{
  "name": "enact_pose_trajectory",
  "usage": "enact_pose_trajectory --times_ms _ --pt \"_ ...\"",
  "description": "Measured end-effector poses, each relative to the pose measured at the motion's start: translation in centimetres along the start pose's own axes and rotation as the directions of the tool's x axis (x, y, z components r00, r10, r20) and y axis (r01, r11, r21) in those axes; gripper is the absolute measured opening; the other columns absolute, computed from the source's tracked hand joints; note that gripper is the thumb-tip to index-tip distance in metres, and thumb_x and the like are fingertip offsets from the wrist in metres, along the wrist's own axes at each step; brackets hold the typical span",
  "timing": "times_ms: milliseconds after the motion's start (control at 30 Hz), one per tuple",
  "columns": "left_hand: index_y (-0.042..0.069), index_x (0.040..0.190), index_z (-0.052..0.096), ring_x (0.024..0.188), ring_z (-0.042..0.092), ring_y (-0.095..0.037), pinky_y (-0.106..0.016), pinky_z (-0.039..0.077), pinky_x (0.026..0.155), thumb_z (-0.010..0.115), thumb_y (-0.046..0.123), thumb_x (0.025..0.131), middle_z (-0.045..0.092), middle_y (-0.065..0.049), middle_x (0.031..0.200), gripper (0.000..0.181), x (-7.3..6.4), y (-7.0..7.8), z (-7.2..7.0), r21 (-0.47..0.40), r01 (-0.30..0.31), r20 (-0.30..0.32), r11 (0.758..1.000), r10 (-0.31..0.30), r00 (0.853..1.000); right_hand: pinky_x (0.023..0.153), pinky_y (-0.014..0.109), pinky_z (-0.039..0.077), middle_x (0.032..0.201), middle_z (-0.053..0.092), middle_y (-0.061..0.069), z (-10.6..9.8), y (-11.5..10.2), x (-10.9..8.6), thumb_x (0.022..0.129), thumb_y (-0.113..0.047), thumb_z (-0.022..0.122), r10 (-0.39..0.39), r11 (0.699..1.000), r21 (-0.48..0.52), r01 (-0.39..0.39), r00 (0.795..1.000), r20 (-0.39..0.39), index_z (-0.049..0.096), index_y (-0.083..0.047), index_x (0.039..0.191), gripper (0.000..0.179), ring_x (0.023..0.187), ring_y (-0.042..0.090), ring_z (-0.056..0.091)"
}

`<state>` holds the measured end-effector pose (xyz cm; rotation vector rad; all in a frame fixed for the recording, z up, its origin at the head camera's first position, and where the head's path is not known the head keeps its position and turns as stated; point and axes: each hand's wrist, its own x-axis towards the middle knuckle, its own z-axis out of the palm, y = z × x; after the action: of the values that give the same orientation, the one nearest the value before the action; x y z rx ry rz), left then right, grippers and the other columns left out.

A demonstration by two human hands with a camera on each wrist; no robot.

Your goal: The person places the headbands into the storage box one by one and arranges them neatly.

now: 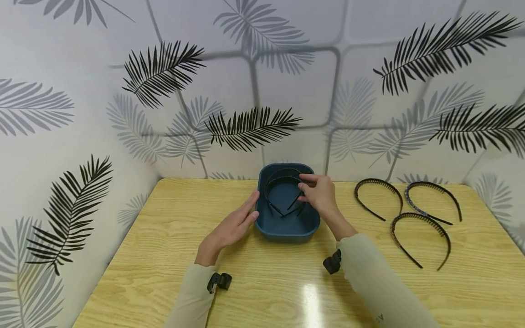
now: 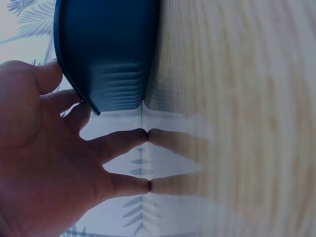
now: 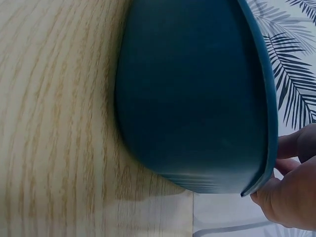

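Observation:
A dark blue plastic bin (image 1: 287, 232) stands near the back of the table. Inside it lie black headbands (image 1: 268, 193), overlapping one another. Over the bin's right rim reaches my right hand (image 1: 321, 195), its thumb and fingers pinching the right side of the upper headband. The right wrist view has the bin wall (image 3: 197, 98) hiding the held headband, with only part of the hand showing past the rim. My left hand (image 1: 231, 228) rests against the bin's left side, fingers extended. Seen from the left wrist, two of its fingertips (image 2: 140, 136) touch the tabletop.
To the right of the bin lie three more toothed headbands: a black one (image 1: 379, 182), one with a patterned side (image 1: 436, 184), and a dark one (image 1: 424, 217) nearer the front. A leaf-patterned wall covering (image 1: 287, 91) rises directly behind the wooden table (image 1: 262, 282).

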<state>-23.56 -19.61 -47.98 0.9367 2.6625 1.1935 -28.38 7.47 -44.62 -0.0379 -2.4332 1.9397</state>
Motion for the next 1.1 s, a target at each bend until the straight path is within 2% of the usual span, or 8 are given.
enact_pose_trajectory --times_ms 167,333,500,600,700,933,1033,1100 --pt "-0.001 0.163 0.015 0.156 0.013 -0.028 -0.048 0.018 0.125 0.039 0.019 0.114 0.012 -0.020 0.170 0.058 -0.05 -0.03 -0.03 -0.003 0.004 0.000 1.000 -0.004 1.000 0.065 0.027 0.062 0.124 0.066 0.029 0.24 -0.10 -0.03 0.099 0.002 0.064 -0.008 0.999 -0.036 0.008 1.000 0.020 0.065 0.007 0.134 0.035 0.101 0.039 0.072" --pt "-0.001 0.163 0.015 0.156 0.013 -0.028 -0.049 0.018 0.125 0.039 0.018 0.113 0.011 -0.018 0.170 0.059 -0.05 -0.15 -0.01 -0.011 0.007 -0.005 1.000 -0.007 1.000 0.068 0.026 0.062 0.126 0.066 0.028 0.34 -0.13 -0.02 0.100 0.001 0.063 -0.013 0.995 -0.100 0.018 0.999 0.044 0.064 0.007 0.134 0.035 0.109 0.039 0.069" --pt "0.000 0.163 0.015 0.156 0.012 -0.027 -0.047 0.018 0.125 0.039 0.020 0.114 0.011 -0.017 0.170 0.059 0.07 -0.14 0.02 -0.009 0.006 0.000 1.000 -0.006 1.000 0.067 0.028 0.062 0.120 0.070 0.025 0.18 -0.09 0.17 0.100 -0.001 0.065 -0.043 0.972 -0.230 0.052 0.998 0.046 0.066 0.005 0.134 0.035 0.090 0.031 0.075" --pt "0.001 0.164 0.014 0.156 0.012 -0.026 -0.047 0.017 0.125 0.038 0.021 0.114 0.011 -0.018 0.170 0.059 0.05 -0.11 -0.03 -0.012 0.010 0.005 1.000 -0.010 1.000 0.063 0.027 0.059 0.110 0.073 0.022 0.26 -0.09 0.22 0.099 -0.003 0.066 -0.086 0.939 -0.327 0.102 0.994 0.065 0.067 0.004 0.134 0.035 0.073 0.024 0.075" --pt "0.002 0.164 0.013 0.157 0.011 -0.025 -0.048 0.018 0.125 0.038 0.023 0.114 0.009 -0.016 0.171 0.060 0.00 -0.17 -0.01 -0.028 0.021 0.010 0.999 -0.020 1.000 0.063 0.028 0.057 0.107 0.072 0.022 0.40 -0.12 0.10 0.099 -0.004 0.067 -0.132 0.905 -0.396 0.158 0.987 0.094 0.067 0.003 0.133 0.035 0.068 0.022 0.073" --pt "0.003 0.165 0.012 0.157 0.011 -0.024 -0.048 0.019 0.125 0.038 0.025 0.114 0.008 -0.015 0.171 0.061 0.05 -0.04 0.03 -0.048 0.031 0.025 0.998 -0.030 0.999 0.079 0.043 0.056 0.132 0.066 0.023 0.39 -0.30 -0.41 0.100 -0.005 0.065 -0.173 0.838 -0.504 0.208 0.978 0.116 0.067 0.003 0.133 0.034 0.100 0.033 0.069" --pt "0.004 0.165 0.012 0.157 0.010 -0.023 -0.047 0.019 0.125 0.038 0.025 0.114 0.008 -0.014 0.171 0.061 -0.05 -0.11 -0.04 -0.041 0.037 0.026 0.998 -0.036 0.999 0.084 0.047 0.055 0.129 0.067 0.023 0.39 -0.36 -0.51 0.100 -0.006 0.064 -0.184 0.831 -0.516 0.209 0.978 0.100 0.069 0.002 0.131 0.033 0.108 0.036 0.066" --pt "0.005 0.165 0.012 0.157 0.010 -0.021 -0.045 0.018 0.125 0.037 0.026 0.114 0.007 -0.013 0.172 0.061 -0.11 -0.20 -0.11 -0.037 0.044 0.024 0.998 -0.043 0.999 0.082 0.047 0.056 0.126 0.068 0.023 0.34 -0.40 -0.52 0.100 -0.005 0.063 -0.187 0.842 -0.497 0.209 0.978 0.095 0.069 0.002 0.131 0.032 0.104 0.036 0.068"
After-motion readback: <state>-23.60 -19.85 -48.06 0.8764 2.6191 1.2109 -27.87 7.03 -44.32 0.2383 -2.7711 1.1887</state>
